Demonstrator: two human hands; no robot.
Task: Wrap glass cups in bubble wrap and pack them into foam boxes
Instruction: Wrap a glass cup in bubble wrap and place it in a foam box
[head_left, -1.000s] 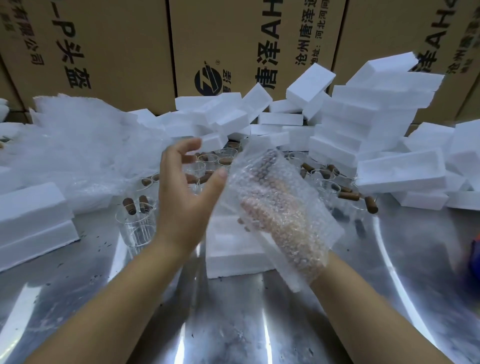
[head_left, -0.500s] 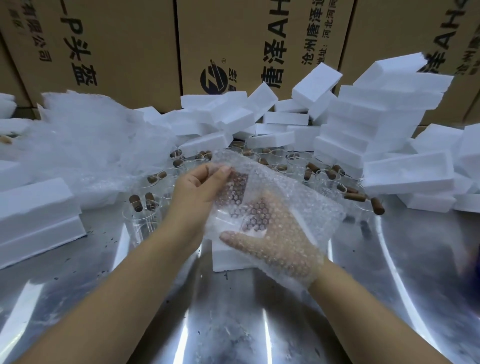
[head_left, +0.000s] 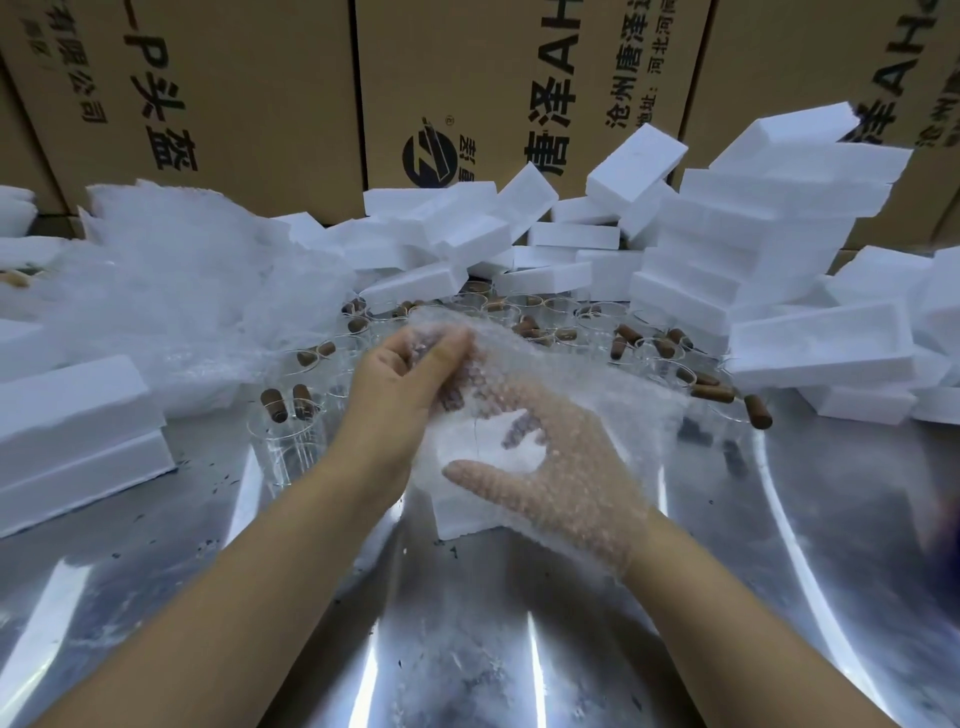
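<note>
A clear sheet of bubble wrap (head_left: 597, 374) lies draped over my right hand (head_left: 561, 467), whose spread fingers show through it. My left hand (head_left: 400, 384) pinches the sheet's upper left edge between thumb and fingers. Under both hands a white foam box (head_left: 467, 519) rests on the shiny metal table (head_left: 467, 649). Behind the hands stand several clear glass cups (head_left: 291, 431), some with brown corks (head_left: 272, 405) lying in or on them. No cup is in either hand.
A heap of bubble wrap (head_left: 171, 291) lies at the back left. White foam boxes (head_left: 753, 249) are piled along the back and right, and two more are stacked at the left (head_left: 78, 431). Cardboard cartons (head_left: 249, 93) form a wall behind.
My left hand went from open beside the sheet to pinching its upper edge. My right hand turned flatter and lower under the wrap, and the sheet spread out over it.
</note>
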